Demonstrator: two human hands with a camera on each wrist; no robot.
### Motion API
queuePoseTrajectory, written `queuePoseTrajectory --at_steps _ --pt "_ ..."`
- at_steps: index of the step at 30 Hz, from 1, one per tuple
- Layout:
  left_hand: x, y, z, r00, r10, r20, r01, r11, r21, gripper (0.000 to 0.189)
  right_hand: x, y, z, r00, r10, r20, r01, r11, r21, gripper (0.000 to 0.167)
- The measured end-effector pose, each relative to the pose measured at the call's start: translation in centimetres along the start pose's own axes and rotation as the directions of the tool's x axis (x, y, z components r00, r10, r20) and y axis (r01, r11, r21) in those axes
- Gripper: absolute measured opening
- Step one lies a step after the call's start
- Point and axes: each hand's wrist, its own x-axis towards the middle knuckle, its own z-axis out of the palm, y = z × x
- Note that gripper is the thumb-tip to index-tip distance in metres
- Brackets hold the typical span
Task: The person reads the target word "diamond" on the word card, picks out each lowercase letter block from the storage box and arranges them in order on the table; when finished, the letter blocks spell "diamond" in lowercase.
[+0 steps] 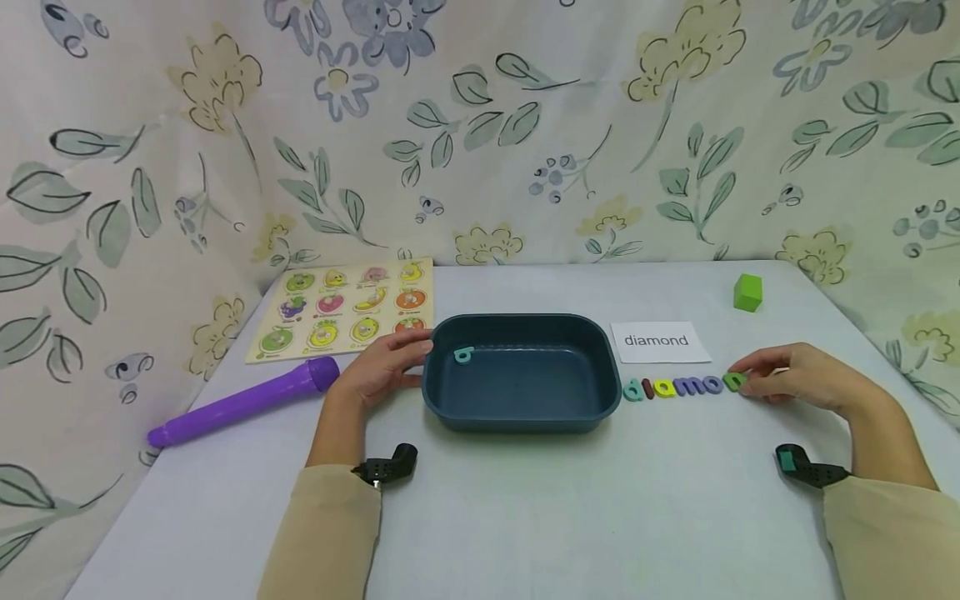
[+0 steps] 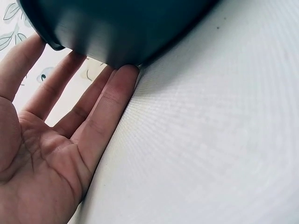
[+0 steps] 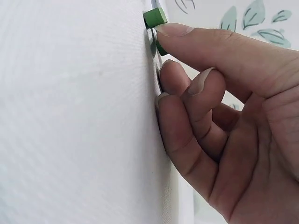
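My left hand (image 1: 382,367) lies flat on the table, its straight fingers (image 2: 93,88) touching the left wall of a dark teal tray (image 1: 517,410) (image 2: 117,28). One teal letter (image 1: 464,356) lies inside the tray near its left rim. To the right of the tray, a row of coloured letters (image 1: 671,387) reads "diamon" below a white card (image 1: 659,342) printed "diamond". My right hand (image 1: 802,379) (image 3: 215,116) pinches the green letter n (image 1: 735,382) (image 3: 155,17) at the row's right end between thumb and curled fingers.
A purple tube (image 1: 240,402) lies at the left of the table. Behind it is a wooden fruit puzzle board (image 1: 345,308). A green cube (image 1: 747,292) sits at the back right. Floral cloth hangs behind and beside the table.
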Motion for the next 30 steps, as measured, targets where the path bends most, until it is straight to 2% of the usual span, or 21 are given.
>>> queuePoseTrajectory --at_steps 18,24,30 --pt "-0.1 0.0 0.0 1.0 0.0 -0.005 0.0 1.0 -0.013 0.056 0.2 -0.5 0.4 1.0 -0.024 0.003 0.024 1.0 0.013 0.046" --pt "0.0 0.1 0.0 1.0 -0.002 0.001 0.002 1.0 -0.006 0.056 -0.2 -0.1 0.1 0.998 -0.055 -0.01 0.055 0.998 0.002 0.05" --pt "0.1 0.2 0.1 1.0 0.0 0.007 0.0 1.0 -0.014 0.053 -0.9 0.4 -0.6 0.998 -0.039 -0.044 0.041 0.997 0.063 0.055"
